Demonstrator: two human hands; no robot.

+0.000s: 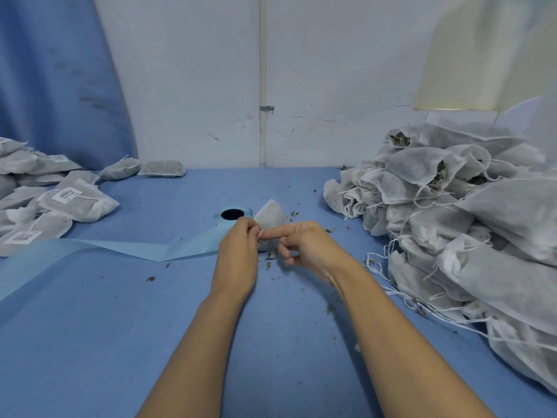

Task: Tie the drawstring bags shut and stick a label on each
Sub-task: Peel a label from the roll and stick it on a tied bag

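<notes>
**Snugging the knot at mid-worktop**

The bag [271, 214] in hand stands on the worktop [150, 327] about midway between the left and right edges and nearer the far edge, just beside the label roll [232, 214]. The left hand [238, 248] has its grip clamped on the white drawstring [260, 234] at the bag's neck. The right hand [304, 245] stretches its forefinger to the same cord with its other fingers curled. Whether they pinch a loose end I cannot tell (that hand is blurred).

The step looks like forming the knot. It should go best with the neck gathered fully before the pull and the ends drawn apart level with the worktop, so the bag does not tip and shed more herb crumbs [149, 279]. The knot should sit tight against the neck, leaving a flat face free for the label.

Open room lies toward the near edge, around the forearms. The heap of untied bags [452, 224] fills the right edge, and its trailing cords lie near the right forearm, where they could snag. The backing strip [120, 248] runs from the roll toward the left edge. The labelled bags [69, 203] crowd the far left corner.
</notes>
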